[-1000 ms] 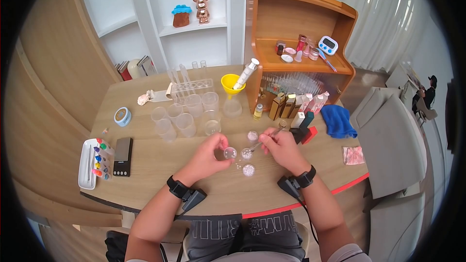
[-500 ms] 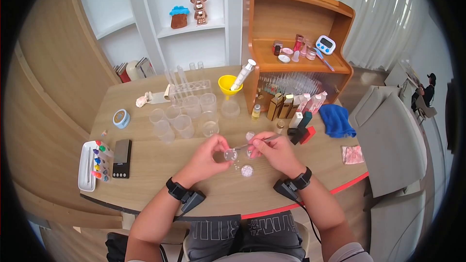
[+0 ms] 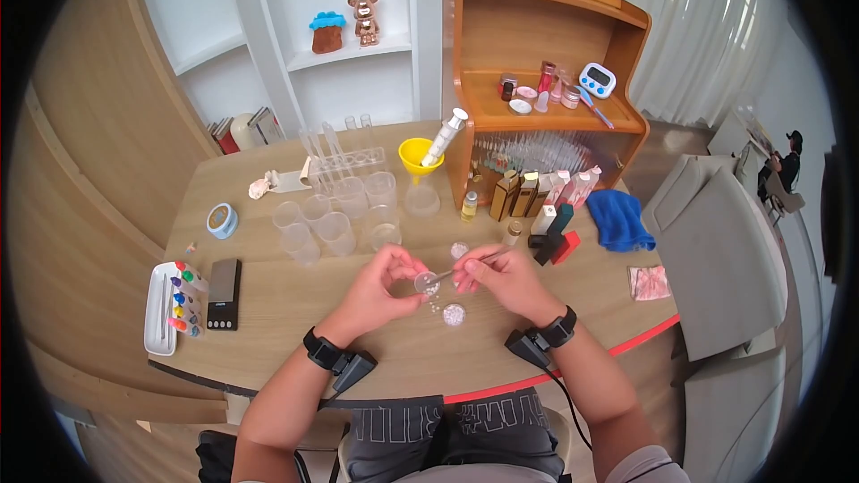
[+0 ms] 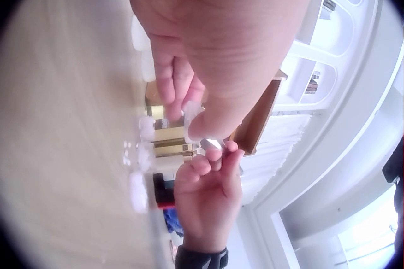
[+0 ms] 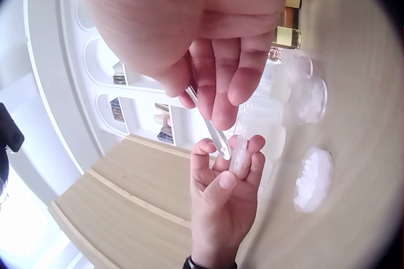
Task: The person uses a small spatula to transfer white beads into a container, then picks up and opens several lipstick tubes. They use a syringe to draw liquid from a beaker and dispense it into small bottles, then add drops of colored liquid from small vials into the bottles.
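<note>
My left hand (image 3: 376, 292) pinches a small clear round dish (image 3: 425, 283) between thumb and fingers, above the table, with a few white pellets in it. My right hand (image 3: 508, 283) grips a slim metal spoon (image 5: 213, 131) by its handle. The spoon's tip is right at the dish's rim in the right wrist view. Below the hands, an open tub of pale pellets (image 3: 455, 314) stands on the table, and another tub (image 3: 459, 249) stands farther back. A middle tub is mostly hidden by the right hand. Several loose white pellets (image 3: 436, 309) lie beside the near tub.
Several clear plastic cups (image 3: 336, 233) and a test tube rack (image 3: 349, 164) stand behind the left hand. A yellow funnel (image 3: 417, 159) sits in a flask. Black scales (image 3: 225, 293) and a white tray (image 3: 161, 322) lie left; small boxes (image 3: 528, 197) and a blue cloth (image 3: 620, 220) lie right.
The right hand has brought the spoon from the middle tub leftward and up to the dish in the left hand. The left hand stays almost in place, still holding the dish.
</note>
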Motion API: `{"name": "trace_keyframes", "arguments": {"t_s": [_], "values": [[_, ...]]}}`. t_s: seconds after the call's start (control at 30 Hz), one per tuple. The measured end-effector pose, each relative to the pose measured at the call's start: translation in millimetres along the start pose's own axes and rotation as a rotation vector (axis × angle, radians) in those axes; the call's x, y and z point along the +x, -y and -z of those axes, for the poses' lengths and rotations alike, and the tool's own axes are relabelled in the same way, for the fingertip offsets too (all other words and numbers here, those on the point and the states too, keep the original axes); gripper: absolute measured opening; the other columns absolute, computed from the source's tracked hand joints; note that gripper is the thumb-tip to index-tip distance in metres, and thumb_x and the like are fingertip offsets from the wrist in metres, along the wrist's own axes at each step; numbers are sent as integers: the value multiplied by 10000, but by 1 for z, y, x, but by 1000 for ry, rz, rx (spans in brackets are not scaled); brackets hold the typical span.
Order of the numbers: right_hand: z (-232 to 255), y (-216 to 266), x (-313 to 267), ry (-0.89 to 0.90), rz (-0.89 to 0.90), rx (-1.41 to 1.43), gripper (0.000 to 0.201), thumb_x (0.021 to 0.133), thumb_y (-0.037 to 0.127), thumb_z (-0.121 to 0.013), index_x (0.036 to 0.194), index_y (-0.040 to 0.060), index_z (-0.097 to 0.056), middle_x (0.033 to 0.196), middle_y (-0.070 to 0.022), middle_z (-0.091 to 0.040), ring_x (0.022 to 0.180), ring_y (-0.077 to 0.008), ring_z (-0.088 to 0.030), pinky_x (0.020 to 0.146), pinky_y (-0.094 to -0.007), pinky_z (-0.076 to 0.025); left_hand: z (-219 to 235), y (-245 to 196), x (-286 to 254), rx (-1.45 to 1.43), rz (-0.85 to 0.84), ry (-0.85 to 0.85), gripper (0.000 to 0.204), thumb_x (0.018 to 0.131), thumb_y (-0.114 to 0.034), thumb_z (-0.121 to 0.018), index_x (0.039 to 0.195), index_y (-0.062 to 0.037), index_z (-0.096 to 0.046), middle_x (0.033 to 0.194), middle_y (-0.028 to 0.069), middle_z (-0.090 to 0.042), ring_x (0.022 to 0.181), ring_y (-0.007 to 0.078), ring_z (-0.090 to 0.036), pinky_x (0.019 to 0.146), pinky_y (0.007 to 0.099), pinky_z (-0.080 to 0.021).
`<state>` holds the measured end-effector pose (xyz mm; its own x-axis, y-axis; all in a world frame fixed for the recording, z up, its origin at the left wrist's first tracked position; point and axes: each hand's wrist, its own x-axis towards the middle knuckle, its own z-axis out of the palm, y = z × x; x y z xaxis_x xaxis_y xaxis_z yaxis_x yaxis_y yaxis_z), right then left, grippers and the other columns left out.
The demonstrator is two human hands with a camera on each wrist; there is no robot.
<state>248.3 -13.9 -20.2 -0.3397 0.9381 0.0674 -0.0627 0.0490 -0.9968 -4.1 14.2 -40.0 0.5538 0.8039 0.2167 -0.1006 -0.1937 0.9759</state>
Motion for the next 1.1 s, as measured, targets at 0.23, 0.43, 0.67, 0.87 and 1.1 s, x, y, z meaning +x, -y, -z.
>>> {"name": "trace_keyframes", "arguments": {"t_s": [0.23,0.43,0.67,0.87,1.1], "values": [[-5,3,-4,-102,77,-30,212,1019,110,-607,1137,-48,-687,1002,-86,-724,857,-123,-681,791,-268,-550,1,-2,0,28,-5,-28,458,802,72,-756,1112,-83,-456,1110,51,-632,1105,137,-627,978,314,-476],[-10,0,-4,-65,109,-96,219,1020,103,-603,1161,-37,-693,1033,-92,-729,864,-126,-675,801,-269,-551,-1,4,-2,-9,-38,-48,459,807,87,-742,1131,-79,-462,1095,37,-614,1100,134,-627,957,312,-482],[-8,-1,-3,-36,71,-32,230,1034,133,-586,1164,-23,-693,1031,-90,-734,863,-123,-691,756,-250,-535,-3,4,1,-140,-77,-34,489,807,148,-707,1152,-72,-439,1101,46,-596,1128,161,-630,988,348,-485],[-4,2,-2,-146,94,68,232,1048,173,-558,1099,-22,-675,949,-86,-731,779,-121,-695,711,-236,-512,0,7,0,-102,-46,-44,486,813,142,-708,1144,-78,-429,1117,47,-580,1185,197,-632,1007,365,-482],[8,-2,1,-390,31,-210,269,1057,232,-537,937,16,-644,761,-19,-662,626,-81,-605,607,-238,-481,2,4,0,-127,-47,-52,485,814,156,-687,1129,-87,-411,1113,42,-542,1205,215,-622,980,362,-494]]}}
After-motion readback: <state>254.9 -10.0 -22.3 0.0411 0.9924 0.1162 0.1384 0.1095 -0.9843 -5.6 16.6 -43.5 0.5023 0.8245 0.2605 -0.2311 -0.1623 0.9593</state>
